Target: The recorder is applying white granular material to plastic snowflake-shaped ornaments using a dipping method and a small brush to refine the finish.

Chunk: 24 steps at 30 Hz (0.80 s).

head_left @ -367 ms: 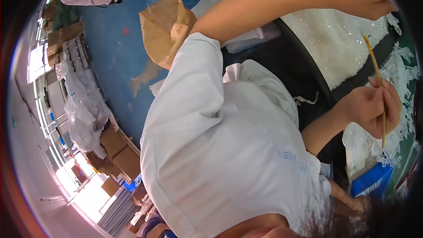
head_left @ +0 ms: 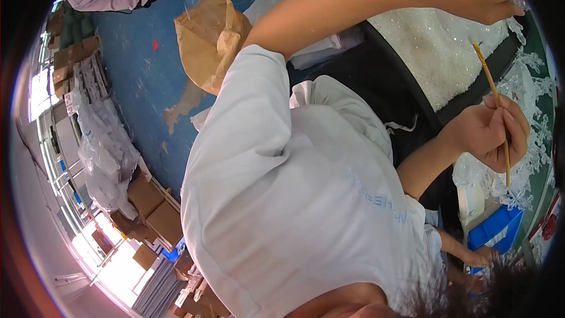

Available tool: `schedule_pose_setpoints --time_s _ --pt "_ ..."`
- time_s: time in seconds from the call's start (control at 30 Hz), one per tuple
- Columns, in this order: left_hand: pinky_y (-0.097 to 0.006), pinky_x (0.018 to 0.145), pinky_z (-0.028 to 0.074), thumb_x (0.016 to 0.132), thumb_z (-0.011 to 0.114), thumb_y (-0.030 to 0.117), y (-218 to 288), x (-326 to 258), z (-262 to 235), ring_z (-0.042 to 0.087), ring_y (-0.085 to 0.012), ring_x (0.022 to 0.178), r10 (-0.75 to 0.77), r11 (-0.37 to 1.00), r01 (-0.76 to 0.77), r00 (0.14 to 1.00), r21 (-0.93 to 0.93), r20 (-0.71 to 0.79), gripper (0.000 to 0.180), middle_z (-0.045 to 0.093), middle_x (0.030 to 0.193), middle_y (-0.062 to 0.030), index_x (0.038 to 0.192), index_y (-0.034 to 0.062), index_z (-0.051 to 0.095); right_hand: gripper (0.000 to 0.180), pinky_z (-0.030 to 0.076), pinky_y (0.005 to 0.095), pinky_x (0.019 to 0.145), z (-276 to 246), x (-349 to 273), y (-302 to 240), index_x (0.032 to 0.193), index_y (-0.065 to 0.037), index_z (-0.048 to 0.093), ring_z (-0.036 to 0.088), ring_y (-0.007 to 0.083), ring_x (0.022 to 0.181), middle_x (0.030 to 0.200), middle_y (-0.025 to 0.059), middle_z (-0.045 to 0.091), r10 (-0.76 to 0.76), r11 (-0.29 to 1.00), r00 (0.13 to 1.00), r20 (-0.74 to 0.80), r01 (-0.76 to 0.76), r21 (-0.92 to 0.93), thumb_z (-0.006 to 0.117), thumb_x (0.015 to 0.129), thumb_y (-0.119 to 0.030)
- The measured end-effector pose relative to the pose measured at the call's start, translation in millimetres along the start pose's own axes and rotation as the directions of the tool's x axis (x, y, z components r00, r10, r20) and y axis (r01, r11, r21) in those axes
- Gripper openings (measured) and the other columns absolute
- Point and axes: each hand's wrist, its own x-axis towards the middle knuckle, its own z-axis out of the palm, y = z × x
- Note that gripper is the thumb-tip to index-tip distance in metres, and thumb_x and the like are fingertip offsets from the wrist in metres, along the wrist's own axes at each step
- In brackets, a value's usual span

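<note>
1. Right hand (head_left: 494,132), beside the black tub's (head_left: 406,76) lower right side as seen: fingers closed about the middle of a slender brush (head_left: 493,91).
2. Brush: long axis slanting up the view, bristle end appearing over the tub's white granules (head_left: 438,53), butt end beyond the tub's lower side; whether the bristles touch the granules cannot be told.
3. Left hand (head_left: 494,3), at the tub's upper right: fingers curled, their grip unclear near the dark rim; a clear piece (head_left: 518,30) lies just below. The bristle end points toward this side, though the right hand alone holds the shaft.
4. Clear pieces (head_left: 535,132), heaped right of the tub, nearer the right hand.
5. Blue box (head_left: 488,229), below the tub, with another person's hand (head_left: 484,256) beside it.
6. Brown paper bag (head_left: 203,53), well left of the tub.
</note>
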Motion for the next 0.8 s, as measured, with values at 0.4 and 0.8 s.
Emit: schedule_pose_setpoints --time_s 0.4,0.8 --pt "-0.035 0.044 0.049 0.078 0.065 0.022 -18 -17 24 0.062 -0.0178 0.067 0.006 0.983 -0.043 0.979 0.177 0.203 0.006 0.060 0.077 0.0008 0.079 0.0163 0.065 0.012 0.053 0.0341 0.052 -38 -32 26 0.079 0.004 0.054 0.058 0.0253 0.060 0.074 0.0162 0.057 -0.039 0.988 0.954 -0.298 -0.008 -0.153 0.062 0.084 -0.003" --pt "-0.041 0.053 0.048 0.073 0.070 0.012 6 9 -25 0.062 -0.0295 0.060 -0.205 0.960 0.173 0.970 0.219 0.133 0.023 0.065 0.089 -0.0073 0.095 0.0077 0.065 0.024 0.055 0.0315 0.050 -4 -12 -19 0.093 0.002 0.052 0.062 0.0285 0.066 0.103 0.0229 0.054 0.112 0.911 0.974 -0.199 -0.181 -0.372 0.062 0.097 -0.020"
